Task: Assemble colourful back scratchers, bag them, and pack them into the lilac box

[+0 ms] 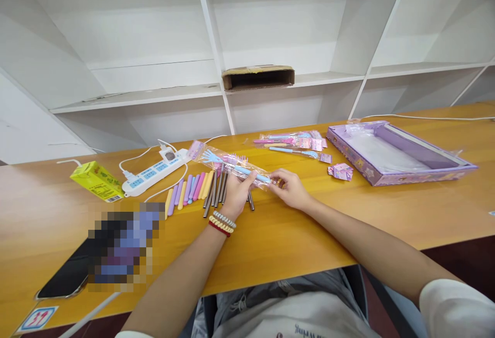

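Left hand (236,192) holds and right hand (288,187) pinches a bagged blue stick (242,170), left of the purple box (417,177) | loose tubes (199,186) and metal rods (215,188), farther left of box: seem not done yet | bagged sticks (270,141), just left of box: look done

A white shelf unit (211,29) rises behind the wooden counter (294,245), and a brown cardboard box (258,69) sits on its ledge, open end facing forward. On the counter's left side lies a white power strip (158,174) with blue sockets and plugs in it. Just beside it is a yellow-green drink carton (96,182) with a white straw. Nearer the front edge lie a dark-screened phone (65,271), partly pixelated, and a label (38,319) reading 39. A white cable (425,117) runs along the back right.
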### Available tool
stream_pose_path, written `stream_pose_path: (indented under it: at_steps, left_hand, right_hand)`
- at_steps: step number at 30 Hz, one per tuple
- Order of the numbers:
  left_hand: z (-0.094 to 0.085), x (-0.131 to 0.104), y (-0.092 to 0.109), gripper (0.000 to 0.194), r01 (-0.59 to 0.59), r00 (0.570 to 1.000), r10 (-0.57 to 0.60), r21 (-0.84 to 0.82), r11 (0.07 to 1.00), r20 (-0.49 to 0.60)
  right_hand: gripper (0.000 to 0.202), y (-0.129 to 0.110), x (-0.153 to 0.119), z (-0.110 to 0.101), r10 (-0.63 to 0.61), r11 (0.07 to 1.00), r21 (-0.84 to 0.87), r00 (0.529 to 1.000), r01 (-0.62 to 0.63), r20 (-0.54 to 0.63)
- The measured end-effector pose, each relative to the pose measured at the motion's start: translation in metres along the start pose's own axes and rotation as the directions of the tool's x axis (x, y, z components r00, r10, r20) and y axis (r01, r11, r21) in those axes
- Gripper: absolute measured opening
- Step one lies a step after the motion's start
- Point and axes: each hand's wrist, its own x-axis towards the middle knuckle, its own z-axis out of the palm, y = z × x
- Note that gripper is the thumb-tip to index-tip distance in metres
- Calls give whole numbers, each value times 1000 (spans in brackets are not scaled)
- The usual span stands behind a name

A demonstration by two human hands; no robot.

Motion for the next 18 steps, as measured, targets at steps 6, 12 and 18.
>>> stream_pose_path:
  at_steps: [6,12,18]
  left_hand:
    - [1,-1,0,35,32,998,-32,0,999,45]
    - [-9,8,7,29,5,994,-23,-165,986,-104]
    - [-18,13,11,31,-16,995,-1,-162,987,-105]
  right_hand:
    - [16,-2,0,-2,-62,998,22,998,62,7]
    - [8,-3,4,-12,-76,997,-31,997,76,8]
    - [12,1,4,-13,-97,993,-54,986,105,132]
